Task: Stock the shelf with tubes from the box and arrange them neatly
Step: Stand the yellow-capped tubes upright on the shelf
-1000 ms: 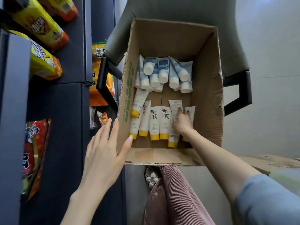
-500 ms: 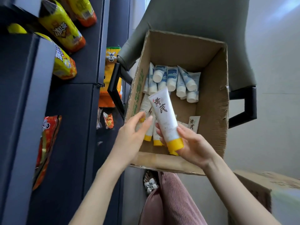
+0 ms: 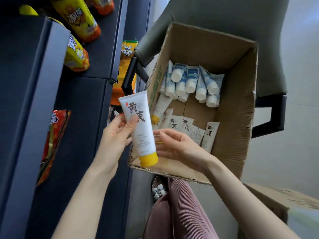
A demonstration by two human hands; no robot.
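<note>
A white tube with a yellow cap (image 3: 140, 130) hangs cap-down just left of the cardboard box (image 3: 240, 128). My left hand (image 3: 116, 135) grips it, thumb across its front. My right hand (image 3: 176, 144) hovers beside the tube's lower half with relaxed fingers, holding nothing. Inside the box lie several more yellow-capped tubes (image 3: 185, 125) at the near end and several blue-and-white tubes (image 3: 191, 81) at the far end. The dark shelf unit (image 3: 81, 118) stands to the left.
Yellow bottles (image 3: 77, 18) and a red snack bag (image 3: 51, 140) lie on the shelves. The box rests on a grey chair (image 3: 224, 14) with black armrests. A second cardboard box (image 3: 279, 200) sits low right. My striped trouser leg is below.
My right hand lifted a yellow-capped tube out of the box and passed it to my left hand. The tube moved left toward the shelf, and my right hand let go.
</note>
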